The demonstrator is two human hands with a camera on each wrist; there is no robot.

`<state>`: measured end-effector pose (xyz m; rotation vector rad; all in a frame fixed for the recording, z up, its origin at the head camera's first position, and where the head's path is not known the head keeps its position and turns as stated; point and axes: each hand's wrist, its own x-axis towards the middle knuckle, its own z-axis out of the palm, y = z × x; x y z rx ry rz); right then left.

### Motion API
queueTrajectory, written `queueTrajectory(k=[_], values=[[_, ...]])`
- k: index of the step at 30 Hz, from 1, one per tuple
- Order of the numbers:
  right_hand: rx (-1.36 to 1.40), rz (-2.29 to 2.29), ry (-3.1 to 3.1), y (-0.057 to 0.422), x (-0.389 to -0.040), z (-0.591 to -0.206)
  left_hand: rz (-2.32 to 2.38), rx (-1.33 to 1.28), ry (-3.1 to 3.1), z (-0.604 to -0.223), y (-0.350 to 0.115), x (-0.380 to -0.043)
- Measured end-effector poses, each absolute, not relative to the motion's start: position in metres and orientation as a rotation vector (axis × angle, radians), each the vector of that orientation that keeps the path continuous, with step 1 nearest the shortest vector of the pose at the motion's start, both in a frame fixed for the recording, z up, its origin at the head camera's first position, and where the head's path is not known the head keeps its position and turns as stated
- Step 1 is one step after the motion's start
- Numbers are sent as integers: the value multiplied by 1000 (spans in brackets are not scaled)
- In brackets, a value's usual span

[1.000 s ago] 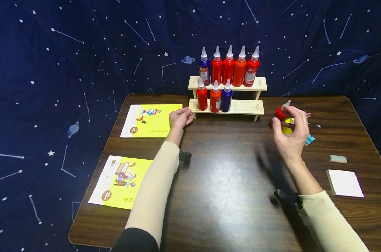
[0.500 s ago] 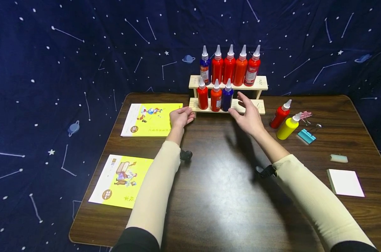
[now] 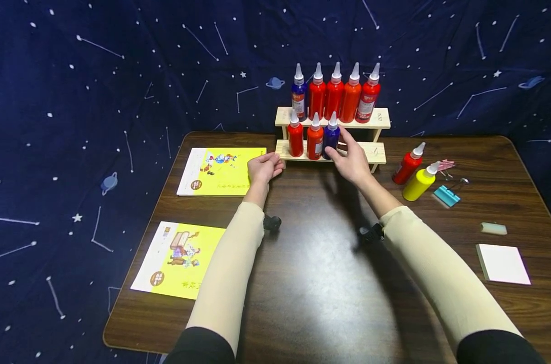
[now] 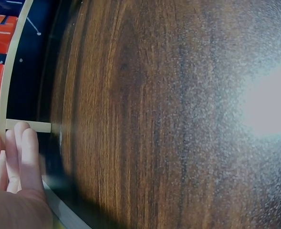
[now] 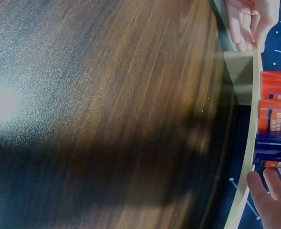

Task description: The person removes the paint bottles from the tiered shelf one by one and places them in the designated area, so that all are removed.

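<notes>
In the head view, a two-tier wooden rack (image 3: pixel 371 150) carries paint bottles with pointed white caps. My left hand (image 3: pixel 262 169) pinches the left end of its lower board; the left wrist view shows the board's edge between thumb and fingers (image 4: pixel 29 157). A dark blue paint bottle (image 3: pixel 331 135) stands upright, rightmost on the lower tier. Beside it, my right hand (image 3: pixel 351 159) has its thumb before the bottle and its fingers at the right side, partly hidden. In the right wrist view, the fingertips (image 5: pixel 271 179) are at the bottle's side, not closed round it.
A red bottle (image 3: pixel 408 164) and a yellow bottle (image 3: pixel 419 183) stand right of the rack, near a teal binder clip (image 3: pixel 447 195) and pink clips (image 3: pixel 446 165). An eraser-like block (image 3: pixel 494 229) and white pad (image 3: pixel 504 264) lie farther right. Yellow booklets (image 3: pixel 239 172) lie left.
My right hand has left the red bottle it set down at the right and moved left to the dark blue bottle on the lower tier. The left hand stays at the rack's end.
</notes>
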<state>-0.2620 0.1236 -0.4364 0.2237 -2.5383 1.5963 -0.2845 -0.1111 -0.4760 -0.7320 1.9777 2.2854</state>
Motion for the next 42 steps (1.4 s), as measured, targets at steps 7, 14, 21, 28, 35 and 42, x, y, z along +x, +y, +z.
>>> queueTrajectory(k=[7,14,21,28,35,42], values=[[168,1551,-2564,126,-261,-436,2274,-740,1994,-478,-111,-283],[165,1568,-2508,126,-246,-439,2284,-727,1986,-474,-112,-283],[149,1638,-2405,146,-216,-449,2296,-715,1977,-475,-113,-286],[85,1587,-2445,193,-166,-464,2287,-725,1964,-478,-112,-286],[-108,1437,-2475,238,-114,-472,2273,-722,1973,-476,-112,-284],[-436,1348,-2447,270,-94,-480,2253,-730,1988,-476,-113,-285]])
